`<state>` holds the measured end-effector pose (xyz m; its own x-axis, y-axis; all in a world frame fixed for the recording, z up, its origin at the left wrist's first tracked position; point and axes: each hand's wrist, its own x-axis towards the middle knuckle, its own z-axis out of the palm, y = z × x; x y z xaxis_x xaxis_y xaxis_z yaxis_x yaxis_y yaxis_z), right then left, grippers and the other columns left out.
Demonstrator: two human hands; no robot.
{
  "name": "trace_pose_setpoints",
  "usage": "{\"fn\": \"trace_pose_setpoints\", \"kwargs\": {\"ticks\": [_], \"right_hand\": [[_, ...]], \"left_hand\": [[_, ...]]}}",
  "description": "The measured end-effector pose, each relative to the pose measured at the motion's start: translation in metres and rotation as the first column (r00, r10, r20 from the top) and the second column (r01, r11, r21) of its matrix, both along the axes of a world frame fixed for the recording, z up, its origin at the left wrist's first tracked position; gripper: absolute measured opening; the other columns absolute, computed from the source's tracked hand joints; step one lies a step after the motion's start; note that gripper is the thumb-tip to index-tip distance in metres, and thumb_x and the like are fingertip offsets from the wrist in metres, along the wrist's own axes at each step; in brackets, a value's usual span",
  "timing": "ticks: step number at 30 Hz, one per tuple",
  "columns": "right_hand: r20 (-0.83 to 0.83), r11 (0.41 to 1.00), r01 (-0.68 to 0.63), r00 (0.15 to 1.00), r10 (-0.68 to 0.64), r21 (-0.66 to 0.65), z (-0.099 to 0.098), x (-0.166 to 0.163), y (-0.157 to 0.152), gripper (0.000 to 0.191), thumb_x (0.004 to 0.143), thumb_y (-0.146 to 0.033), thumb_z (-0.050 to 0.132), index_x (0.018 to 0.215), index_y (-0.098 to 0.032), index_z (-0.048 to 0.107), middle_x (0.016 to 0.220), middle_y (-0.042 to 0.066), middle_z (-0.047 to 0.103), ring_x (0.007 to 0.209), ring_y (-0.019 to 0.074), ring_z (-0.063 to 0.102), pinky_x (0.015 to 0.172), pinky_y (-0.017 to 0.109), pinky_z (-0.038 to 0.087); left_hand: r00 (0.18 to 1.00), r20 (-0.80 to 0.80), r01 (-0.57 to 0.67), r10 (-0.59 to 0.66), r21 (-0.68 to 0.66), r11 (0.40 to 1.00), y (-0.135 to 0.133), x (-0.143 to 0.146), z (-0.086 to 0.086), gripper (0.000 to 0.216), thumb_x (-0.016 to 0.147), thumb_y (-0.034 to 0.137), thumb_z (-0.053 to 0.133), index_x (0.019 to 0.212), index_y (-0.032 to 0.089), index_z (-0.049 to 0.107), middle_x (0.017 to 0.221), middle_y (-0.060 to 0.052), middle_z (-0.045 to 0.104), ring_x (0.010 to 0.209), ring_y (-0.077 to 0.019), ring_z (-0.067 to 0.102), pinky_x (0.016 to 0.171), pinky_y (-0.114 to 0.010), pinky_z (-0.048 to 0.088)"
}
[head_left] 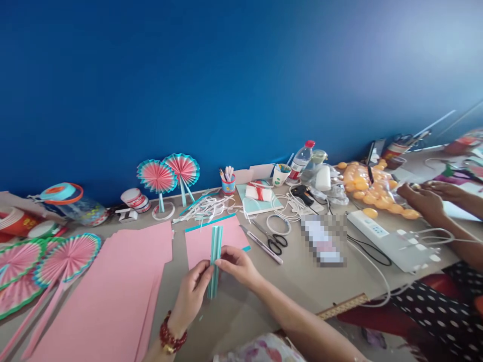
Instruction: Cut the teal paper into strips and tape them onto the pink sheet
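Toward the front edge of the greyish desk (302,286) I see a folded strip (216,246) striped in teal and paler mint. The left-end sheets (121,271) are pink; two fans (183,171) by the back edge are pink, rimmed teal. Near the right end, a blurry bundle (364,187) seems orange.

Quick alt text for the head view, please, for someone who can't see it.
A person's left hand and right hand hold a folded teal strip upright above a cluttered table. Stacked pink paper lies to the left; scissors and a cutter lie to the right. Two round pleated fans stand behind.
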<state>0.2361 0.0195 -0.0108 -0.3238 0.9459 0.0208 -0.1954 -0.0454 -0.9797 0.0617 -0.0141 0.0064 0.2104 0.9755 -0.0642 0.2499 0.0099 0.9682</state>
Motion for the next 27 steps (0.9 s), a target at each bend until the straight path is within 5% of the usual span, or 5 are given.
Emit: {"fn": "trace_pose_setpoints", "kwargs": {"ticks": [5,27], "right_hand": [[0.068,0.998,0.046,0.996,-0.049,0.039,0.001,0.002,-0.002,0.044,0.075,-0.060,0.075,0.084,-0.018,0.064,0.075,-0.001,0.059,0.065,0.0120,0.053,0.061,0.025,0.045],[0.155,0.999,0.020,0.987,-0.027,0.049,0.007,0.006,-0.003,0.039,0.084,-0.057,0.066,0.082,-0.018,0.065,0.075,0.000,0.056,0.068,0.0131,0.051,0.064,0.026,0.042]], "left_hand": [[0.998,0.066,0.025,-0.022,-0.038,0.999,0.000,0.001,0.000,0.036,0.096,0.051,0.051,0.105,0.020,0.064,0.090,-0.002,0.066,0.085,-0.0179,0.059,0.078,-0.025,0.048],[0.996,0.079,0.038,-0.035,-0.035,0.999,-0.006,-0.001,0.009,0.033,0.095,0.049,0.053,0.096,0.017,0.060,0.077,0.001,0.051,0.070,-0.0128,0.046,0.065,-0.022,0.039]]}}
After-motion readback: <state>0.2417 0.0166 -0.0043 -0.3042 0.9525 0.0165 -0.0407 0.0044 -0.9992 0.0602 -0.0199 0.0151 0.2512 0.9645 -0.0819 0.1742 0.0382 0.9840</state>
